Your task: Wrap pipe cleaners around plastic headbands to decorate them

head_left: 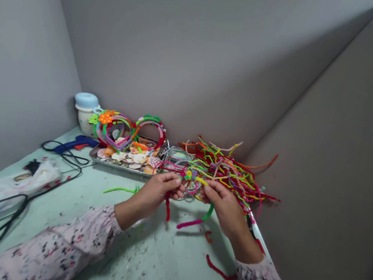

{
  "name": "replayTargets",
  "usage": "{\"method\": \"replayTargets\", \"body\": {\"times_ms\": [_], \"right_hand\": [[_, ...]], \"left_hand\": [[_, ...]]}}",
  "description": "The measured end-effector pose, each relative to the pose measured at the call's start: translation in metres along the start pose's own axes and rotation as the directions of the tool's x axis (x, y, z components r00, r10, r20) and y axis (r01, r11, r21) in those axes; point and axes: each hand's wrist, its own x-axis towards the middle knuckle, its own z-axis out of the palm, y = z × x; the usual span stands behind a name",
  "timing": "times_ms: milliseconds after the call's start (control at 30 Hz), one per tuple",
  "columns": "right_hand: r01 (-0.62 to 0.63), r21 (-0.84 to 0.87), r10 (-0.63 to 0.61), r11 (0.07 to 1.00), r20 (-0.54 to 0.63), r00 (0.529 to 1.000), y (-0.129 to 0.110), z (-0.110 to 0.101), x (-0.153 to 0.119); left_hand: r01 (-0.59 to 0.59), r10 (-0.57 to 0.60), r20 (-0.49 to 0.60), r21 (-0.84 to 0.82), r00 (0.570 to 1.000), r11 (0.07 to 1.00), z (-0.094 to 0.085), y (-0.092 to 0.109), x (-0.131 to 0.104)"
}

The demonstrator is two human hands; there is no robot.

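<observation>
Both hands hold a colourful pipe-cleaner piece [193,176] above the pale green table [146,252]. My left hand [162,189] pinches its left side, where a dark red end hangs down below the fingers. On the right side, my right hand [221,202] has its fingers closed near a yellow stretch; a green and magenta end [193,224] hangs beneath that hand. Just behind the hands lies a large heap of loose pipe cleaners [233,174] in many colours. Coiled thin grey hoops [178,155] lie beside the heap.
A metal tray [119,166] holds shell-like pieces, with decorated headbands [150,129] on top. At left are a blue-lidded jar [86,113], a blue tool [74,144], black cable [24,202] and a plastic bag [41,175]. A red pipe-cleaner scrap [220,272] lies in front.
</observation>
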Motion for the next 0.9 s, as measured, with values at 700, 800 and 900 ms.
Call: {"method": "replayTargets", "body": {"times_ms": [700, 800, 900], "right_hand": [[-0.038, -0.318, 0.063, 0.947, 0.067, 0.996, -0.009, 0.0, -0.002], [-0.044, -0.323, 0.077, 0.945, 0.089, 0.993, -0.008, -0.001, -0.002], [-0.044, -0.338, 0.089, 0.94, 0.118, 0.989, -0.004, -0.003, -0.001]], "left_hand": [[-0.722, 0.648, -0.743, 0.353, 0.171, 0.595, -0.159, 0.132, 0.047], [-0.603, 0.642, -0.757, 0.459, 0.119, 0.653, -0.175, 0.116, 0.064], [-0.404, 0.734, -0.669, 0.643, 0.117, 0.651, -0.185, 0.098, 0.071]]}}
